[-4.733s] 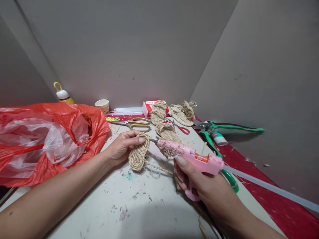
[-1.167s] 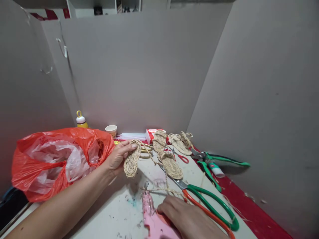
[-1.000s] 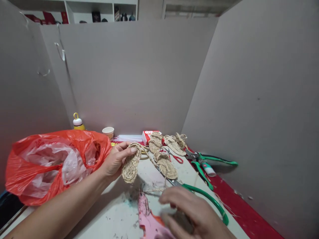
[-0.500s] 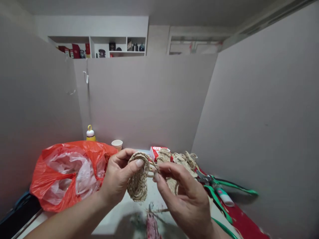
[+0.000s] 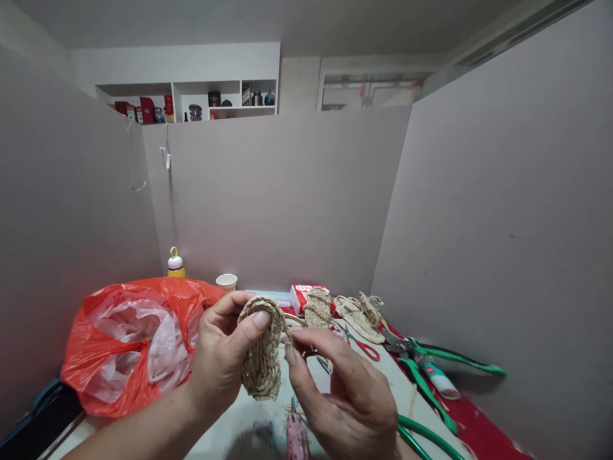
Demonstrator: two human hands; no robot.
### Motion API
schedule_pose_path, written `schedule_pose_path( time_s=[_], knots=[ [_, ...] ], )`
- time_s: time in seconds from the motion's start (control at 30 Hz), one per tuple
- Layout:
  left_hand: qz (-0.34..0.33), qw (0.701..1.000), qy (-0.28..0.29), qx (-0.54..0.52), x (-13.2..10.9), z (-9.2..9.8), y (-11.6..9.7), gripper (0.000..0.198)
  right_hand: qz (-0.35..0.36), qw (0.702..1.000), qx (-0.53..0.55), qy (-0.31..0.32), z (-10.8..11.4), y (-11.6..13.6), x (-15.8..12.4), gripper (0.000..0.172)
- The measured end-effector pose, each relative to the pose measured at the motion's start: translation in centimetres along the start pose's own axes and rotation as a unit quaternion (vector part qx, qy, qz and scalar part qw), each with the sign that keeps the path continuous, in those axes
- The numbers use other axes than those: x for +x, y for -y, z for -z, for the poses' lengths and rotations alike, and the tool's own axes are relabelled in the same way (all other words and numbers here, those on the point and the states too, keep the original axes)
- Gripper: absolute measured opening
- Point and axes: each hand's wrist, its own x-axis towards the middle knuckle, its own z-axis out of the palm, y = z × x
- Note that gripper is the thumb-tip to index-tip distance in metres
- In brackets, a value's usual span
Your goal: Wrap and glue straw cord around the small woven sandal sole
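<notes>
My left hand (image 5: 215,354) grips an oval woven straw piece (image 5: 261,374), shaped like a small sole, with the thumb pressed on its face. The piece stands upright above the table. At its right edge, my right hand (image 5: 352,396) pinches a short straw strand (image 5: 288,331) between thumb and forefinger. Below the woven piece lies an awl-like tool (image 5: 297,437) with a pink wrapped handle and a metal tip. Behind my right hand are red-handled scissors (image 5: 368,350), partly covered by it.
A red plastic bag (image 5: 165,289) fills the left side, near a paper cup (image 5: 227,282) and a yellow bottle (image 5: 175,265). At the back sit a red-and-white box (image 5: 299,297) and woven straw pieces (image 5: 357,317). Green-handled pliers (image 5: 431,351) and a tube (image 5: 439,382) lie right.
Both hands and the woven piece have shifted slightly left in view. My right hand has lowered a little, and the red scissors now show. The camera view has tilted slightly.
</notes>
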Motion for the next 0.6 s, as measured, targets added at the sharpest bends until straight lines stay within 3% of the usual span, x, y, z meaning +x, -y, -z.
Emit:
schedule_pose_path(
  time_s=[0.3, 0.6],
  knots=[
    [-0.012, 1.000, -0.026, 0.006, -0.3, -0.3, 0.4, 0.018, -0.013, 1.000, 0.010, 0.004, -0.2, -0.1, -0.2, 0.035],
    [-0.016, 0.999, -0.034, 0.016, -0.4, -0.3, 0.6, 0.017, -0.101, 0.990, 0.098, -0.018, -0.4, 0.8, 0.2, 0.025]
  ],
)
